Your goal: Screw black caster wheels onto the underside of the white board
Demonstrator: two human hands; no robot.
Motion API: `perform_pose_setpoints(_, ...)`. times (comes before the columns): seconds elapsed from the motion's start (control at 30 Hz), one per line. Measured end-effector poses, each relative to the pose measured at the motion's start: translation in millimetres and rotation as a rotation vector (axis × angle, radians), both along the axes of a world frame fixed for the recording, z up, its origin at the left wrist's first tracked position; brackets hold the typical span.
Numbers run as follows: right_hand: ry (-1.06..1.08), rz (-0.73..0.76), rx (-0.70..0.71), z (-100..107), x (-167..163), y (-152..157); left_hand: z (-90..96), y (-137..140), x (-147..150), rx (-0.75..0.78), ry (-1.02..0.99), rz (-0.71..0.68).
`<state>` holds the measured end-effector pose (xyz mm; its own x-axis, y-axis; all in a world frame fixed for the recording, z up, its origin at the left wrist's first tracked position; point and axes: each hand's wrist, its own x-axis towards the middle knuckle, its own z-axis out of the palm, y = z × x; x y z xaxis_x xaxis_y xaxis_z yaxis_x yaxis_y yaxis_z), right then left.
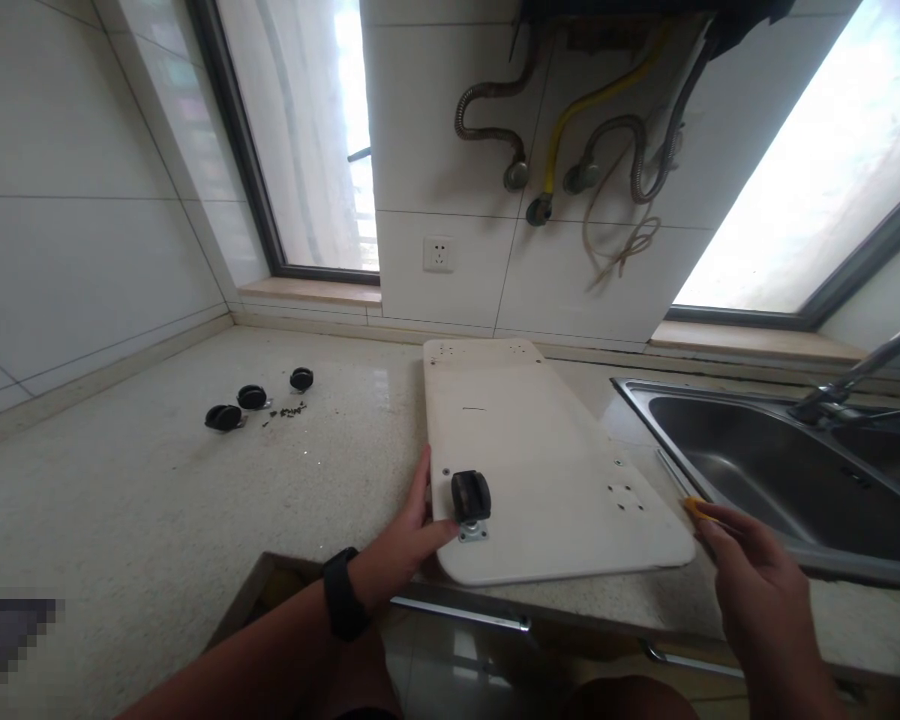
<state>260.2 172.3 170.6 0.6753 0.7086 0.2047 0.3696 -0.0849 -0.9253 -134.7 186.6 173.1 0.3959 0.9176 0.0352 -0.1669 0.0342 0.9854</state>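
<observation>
A white board (525, 430) with rounded corners lies on the countertop, its near end by the counter's front edge. My left hand (416, 530) grips the board's left edge, fingers at the side and thumb on top beside a black caster wheel (471, 496). The caster's metal plate (473, 531) rests on the board near that corner. In my right hand (754, 570) is a screwdriver (696, 506) with an orange handle, its shaft pointing up and left beyond the board's right edge. Screw holes (625, 497) show near the board's corners.
Three loose black casters (252, 397) and a scatter of small screws (285, 412) lie on the counter (157, 520) to the left. A steel sink (750, 450) with a faucet (832, 400) is at the right. Pipes (570, 110) hang on the tiled wall above an outlet (439, 254).
</observation>
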Motion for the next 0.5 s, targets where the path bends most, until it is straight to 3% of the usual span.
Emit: perform_pose_setpoints(0.5, 0.010, 0.042, -0.032, -30, 1, 6, 4.4, -2, 1, 0.004, -0.002, 0.004)
